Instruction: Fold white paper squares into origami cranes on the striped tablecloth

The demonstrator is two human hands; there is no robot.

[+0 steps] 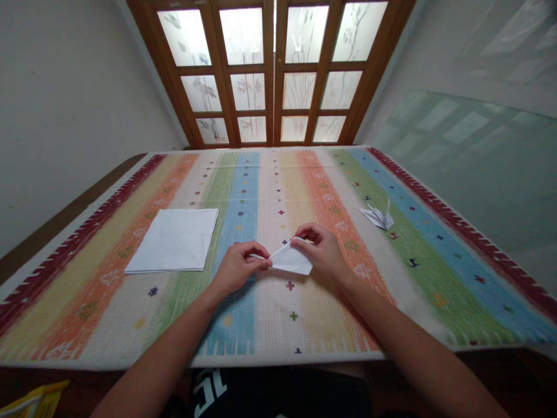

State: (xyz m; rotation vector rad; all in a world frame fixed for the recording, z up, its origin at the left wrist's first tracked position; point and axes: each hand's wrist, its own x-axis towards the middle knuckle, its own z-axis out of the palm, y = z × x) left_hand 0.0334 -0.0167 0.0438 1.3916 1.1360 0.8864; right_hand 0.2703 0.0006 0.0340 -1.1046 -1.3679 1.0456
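Note:
In the middle of the striped cloth (272, 325), my left hand (238, 268) and my right hand (319, 251) both pinch a folded piece of white paper (292, 260). The paper forms a small triangular shape, with its point running under my left fingers. Left of my hands lies a neat stack of white paper squares (173, 240). A white origami crane (378, 216) rests on the cloth to the right, nearer the far edge than my hands are.
The cloth-covered table ends in a front edge near my lap. A yellow packet (35, 400) shows at the bottom left. Glazed wooden doors (272, 72) stand beyond the table, and a large glass pane (470, 139) leans along the right wall.

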